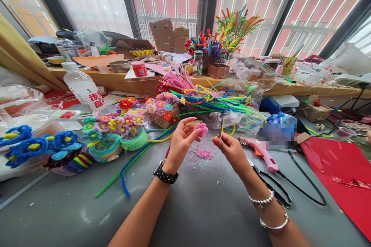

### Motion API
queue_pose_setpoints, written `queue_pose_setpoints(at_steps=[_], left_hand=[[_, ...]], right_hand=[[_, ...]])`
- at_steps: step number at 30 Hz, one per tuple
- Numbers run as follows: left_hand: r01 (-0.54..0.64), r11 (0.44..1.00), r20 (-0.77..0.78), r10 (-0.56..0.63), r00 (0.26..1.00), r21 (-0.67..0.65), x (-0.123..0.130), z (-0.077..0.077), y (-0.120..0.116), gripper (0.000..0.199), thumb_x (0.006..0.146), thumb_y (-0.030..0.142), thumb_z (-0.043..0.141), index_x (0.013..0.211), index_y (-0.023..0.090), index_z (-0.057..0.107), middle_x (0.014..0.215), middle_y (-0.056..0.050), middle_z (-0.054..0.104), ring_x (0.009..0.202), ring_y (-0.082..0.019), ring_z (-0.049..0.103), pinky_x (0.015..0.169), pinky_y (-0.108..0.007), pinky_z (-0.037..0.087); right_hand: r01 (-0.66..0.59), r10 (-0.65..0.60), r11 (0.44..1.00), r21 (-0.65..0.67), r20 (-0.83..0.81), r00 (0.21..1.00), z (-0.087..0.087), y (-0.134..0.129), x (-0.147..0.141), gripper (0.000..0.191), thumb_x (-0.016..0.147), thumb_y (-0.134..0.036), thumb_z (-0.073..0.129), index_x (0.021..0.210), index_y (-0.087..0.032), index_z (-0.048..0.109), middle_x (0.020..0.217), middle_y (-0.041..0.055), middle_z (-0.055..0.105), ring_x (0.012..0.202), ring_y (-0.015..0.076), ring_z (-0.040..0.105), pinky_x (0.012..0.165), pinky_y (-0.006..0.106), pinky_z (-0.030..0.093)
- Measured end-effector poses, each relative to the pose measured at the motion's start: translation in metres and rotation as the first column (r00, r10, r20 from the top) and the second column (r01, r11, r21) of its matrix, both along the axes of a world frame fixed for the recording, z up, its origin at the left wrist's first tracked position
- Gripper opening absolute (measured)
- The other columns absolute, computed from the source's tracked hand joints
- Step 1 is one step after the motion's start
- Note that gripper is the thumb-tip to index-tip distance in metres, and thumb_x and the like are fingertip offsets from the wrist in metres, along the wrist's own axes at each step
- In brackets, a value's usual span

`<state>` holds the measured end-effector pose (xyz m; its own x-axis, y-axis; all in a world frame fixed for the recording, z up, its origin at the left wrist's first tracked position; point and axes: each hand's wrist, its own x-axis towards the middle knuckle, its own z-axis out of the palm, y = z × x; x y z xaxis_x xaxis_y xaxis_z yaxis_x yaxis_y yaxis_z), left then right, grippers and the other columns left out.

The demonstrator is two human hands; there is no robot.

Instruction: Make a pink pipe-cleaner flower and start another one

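Note:
Near the middle of the view, my left hand [183, 141], with a black watch on its wrist, pinches a small fluffy pink piece [201, 129] between thumb and fingers. Just to the right, my right hand [228, 147] is closed around a thin dark item [220, 129], too small to make out clearly. A gap separates the two hands. Below and between them, pink fluff [203, 153] and tiny bits lie on the grey table [199, 208].
Pipe-cleaner flowers in coiled pots [106, 147] stand at the left, near a bottle [84, 88]. Loose pipe cleaners [214, 100] lie behind my hands. A pink glue gun [265, 154], black-handled scissors [276, 187] and a red sheet [339, 173] are at the right.

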<state>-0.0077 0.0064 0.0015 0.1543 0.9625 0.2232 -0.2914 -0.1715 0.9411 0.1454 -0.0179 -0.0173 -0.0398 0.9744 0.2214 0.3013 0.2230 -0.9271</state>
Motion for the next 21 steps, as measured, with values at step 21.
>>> queue_pose_setpoints(at_steps=[21], left_hand=[[-0.049, 0.998, -0.031, 0.050, 0.998, 0.047, -0.005, -0.003, 0.006, 0.032, 0.070, 0.023, 0.058, 0.099, 0.019, 0.044, 0.085, -0.002, 0.057, 0.074, -0.014, 0.060, 0.066, -0.028, 0.049]], right_hand=[[-0.046, 0.075, 0.969, -0.243, 0.115, 0.990, 0.001, 0.003, 0.009, 0.035, 0.064, -0.047, 0.057, 0.050, -0.016, 0.047, 0.048, -0.0059, 0.031, 0.047, 0.0070, 0.026, 0.045, 0.022, 0.018]])
